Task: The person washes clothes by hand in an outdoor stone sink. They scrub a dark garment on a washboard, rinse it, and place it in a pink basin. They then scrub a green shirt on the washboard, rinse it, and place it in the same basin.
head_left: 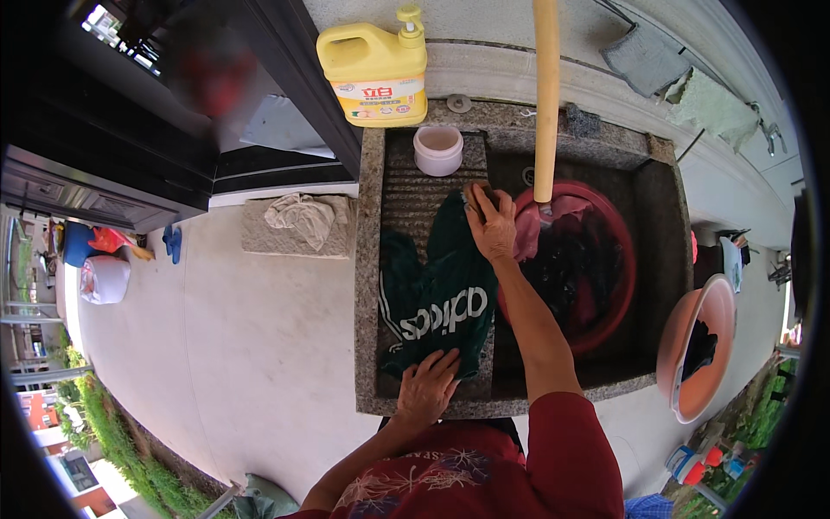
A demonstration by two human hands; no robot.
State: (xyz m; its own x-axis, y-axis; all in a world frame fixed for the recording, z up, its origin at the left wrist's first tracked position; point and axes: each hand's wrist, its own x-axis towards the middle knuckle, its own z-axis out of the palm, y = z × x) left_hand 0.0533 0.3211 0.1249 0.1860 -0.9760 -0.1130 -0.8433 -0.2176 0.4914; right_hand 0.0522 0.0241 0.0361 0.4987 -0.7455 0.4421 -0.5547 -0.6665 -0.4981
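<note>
A wet dark green garment (437,272) with white lettering and stripes lies spread over the ridged washboard (419,186) on the left side of a stone sink (369,259). At its near edge my left hand (430,382) rests flat on the cloth, fingers spread. My right hand (493,223) is at the garment's far end, fingers curled around a brown scrubbing brush (473,201); the brush's underside is hidden. In the basin to the right, a red tub (629,285) holds dark and pink wet clothes (571,251).
Beyond the washboard stand a pale pink jar (438,150) and a yellow detergent jug (376,73) with a pump. A tan hose (545,104) hangs over the tub. A pink basin (699,346) is right of the sink; a beige cloth (300,218) lies on a slab to the left.
</note>
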